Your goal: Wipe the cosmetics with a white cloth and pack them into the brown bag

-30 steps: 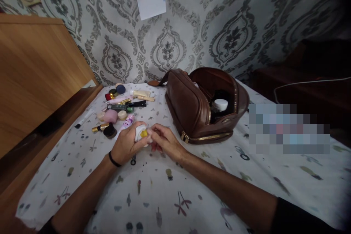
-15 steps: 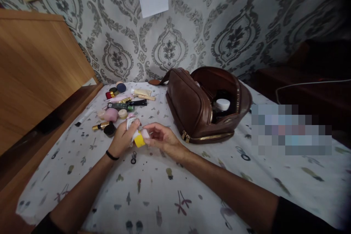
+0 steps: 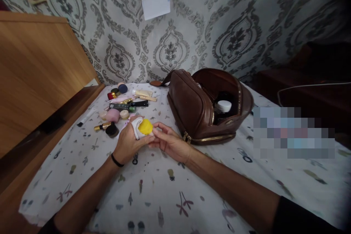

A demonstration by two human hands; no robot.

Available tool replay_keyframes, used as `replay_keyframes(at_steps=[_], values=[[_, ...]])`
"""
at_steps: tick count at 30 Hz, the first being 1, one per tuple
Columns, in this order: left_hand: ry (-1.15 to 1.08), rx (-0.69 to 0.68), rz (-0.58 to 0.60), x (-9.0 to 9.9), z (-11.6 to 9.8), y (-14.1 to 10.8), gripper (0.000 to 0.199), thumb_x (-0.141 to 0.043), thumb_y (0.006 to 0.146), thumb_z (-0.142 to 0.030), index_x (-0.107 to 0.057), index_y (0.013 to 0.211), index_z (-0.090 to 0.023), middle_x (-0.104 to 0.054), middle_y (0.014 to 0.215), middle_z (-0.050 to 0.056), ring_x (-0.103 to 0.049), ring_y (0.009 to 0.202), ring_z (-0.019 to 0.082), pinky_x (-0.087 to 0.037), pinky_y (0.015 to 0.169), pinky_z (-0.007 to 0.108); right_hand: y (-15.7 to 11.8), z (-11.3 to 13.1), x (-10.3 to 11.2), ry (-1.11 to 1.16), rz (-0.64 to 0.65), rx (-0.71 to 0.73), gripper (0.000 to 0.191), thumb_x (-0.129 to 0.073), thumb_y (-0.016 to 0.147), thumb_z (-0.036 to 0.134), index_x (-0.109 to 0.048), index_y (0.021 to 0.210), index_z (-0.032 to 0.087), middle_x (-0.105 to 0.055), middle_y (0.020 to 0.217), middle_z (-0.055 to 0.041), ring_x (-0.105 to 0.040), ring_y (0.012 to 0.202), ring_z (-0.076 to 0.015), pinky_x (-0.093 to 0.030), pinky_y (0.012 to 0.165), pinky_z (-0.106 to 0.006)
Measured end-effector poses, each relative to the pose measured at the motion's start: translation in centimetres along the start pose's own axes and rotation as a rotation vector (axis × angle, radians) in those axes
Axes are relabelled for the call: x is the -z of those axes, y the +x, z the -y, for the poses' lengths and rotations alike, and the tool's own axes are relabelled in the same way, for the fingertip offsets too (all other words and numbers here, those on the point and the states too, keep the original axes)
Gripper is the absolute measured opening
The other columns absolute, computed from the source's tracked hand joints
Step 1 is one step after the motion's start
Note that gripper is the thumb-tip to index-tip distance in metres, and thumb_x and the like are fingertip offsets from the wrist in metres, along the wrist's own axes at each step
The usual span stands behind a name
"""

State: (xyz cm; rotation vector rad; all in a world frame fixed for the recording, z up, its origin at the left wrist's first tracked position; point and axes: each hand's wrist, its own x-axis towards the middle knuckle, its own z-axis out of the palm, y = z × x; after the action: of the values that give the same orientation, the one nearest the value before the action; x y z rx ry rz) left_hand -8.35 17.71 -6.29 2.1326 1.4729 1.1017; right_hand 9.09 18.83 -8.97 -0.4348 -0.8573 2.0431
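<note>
The left hand (image 3: 128,142) grips a white fabric cloth (image 3: 136,128) partly wrapping a small yellow-and-white container (image 3: 146,127); the right hand (image 3: 170,141) pinches its near end. Yellow remains uncovered, so handling seems midway; cloth and fingers hide the rest. Beyond the left hand: a pink rounded jar (image 3: 113,115); beyond the right, an open brown leather bag (image 3: 189,108).

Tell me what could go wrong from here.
The yellow item might slip out of the cloth, which looks loosely bunched in the left grip.

A sweep of that grip to its left could knock the round black case lying nearby.

The bag gapes open, so a bump might spill the white-capped bottle.
</note>
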Motion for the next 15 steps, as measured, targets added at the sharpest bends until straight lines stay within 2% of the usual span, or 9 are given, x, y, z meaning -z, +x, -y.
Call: replay_keyframes(at_steps=[3, 8, 11, 15], values=[[0.004, 0.039, 0.045, 0.35, -0.05, 0.10, 0.042, -0.060, 0.081, -0.057, -0.058, 0.095, -0.017, -0.064, 0.088, 0.005, -0.059, 0.080, 0.020, -0.046, 0.070, 0.030, -0.17, 0.02, -0.15, -0.024, -0.014, 0.018, 0.044, -0.088, 0.067, 0.036, -0.056, 0.092, 0.021, -0.072, 0.078, 0.0027, -0.070, 0.070, -0.0106, -0.055, 0.066, -0.021], [0.105, 0.139, 0.012, 0.38, -0.04, 0.21, 0.039, -0.059, 0.078, -0.058, -0.056, 0.077, -0.019, -0.059, 0.067, 0.000, -0.051, 0.063, 0.017, -0.038, 0.060, 0.029, -0.21, 0.34, -0.17, -0.020, -0.071, 0.058, 0.045, -0.091, 0.063, 0.031, -0.056, 0.090, 0.022, -0.072, 0.079, 0.0039, -0.069, 0.070, -0.0097, -0.052, 0.062, -0.018], [0.056, 0.105, 0.006, 0.30, -0.21, 0.26, 0.035, -0.057, 0.080, -0.053, -0.056, 0.076, -0.019, -0.060, 0.068, 0.000, -0.052, 0.063, 0.016, -0.039, 0.060, 0.028, -0.07, 0.26, -0.12, -0.046, -0.082, 0.059, 0.051, -0.092, 0.060, 0.031, -0.060, 0.099, 0.023, -0.073, 0.085, 0.0031, -0.070, 0.072, -0.0102, -0.050, 0.062, -0.018], [0.056, 0.000, -0.030, 0.20, -0.25, 0.06, 0.028, -0.049, 0.087, -0.044, -0.057, 0.083, -0.018, -0.062, 0.075, 0.002, -0.055, 0.068, 0.017, -0.043, 0.066, 0.030, 0.11, -0.19, -0.14, -0.147, -0.029, 0.017, 0.054, -0.092, 0.060, 0.032, -0.065, 0.105, 0.019, -0.074, 0.090, -0.0010, -0.070, 0.076, -0.0112, -0.048, 0.063, -0.018]])
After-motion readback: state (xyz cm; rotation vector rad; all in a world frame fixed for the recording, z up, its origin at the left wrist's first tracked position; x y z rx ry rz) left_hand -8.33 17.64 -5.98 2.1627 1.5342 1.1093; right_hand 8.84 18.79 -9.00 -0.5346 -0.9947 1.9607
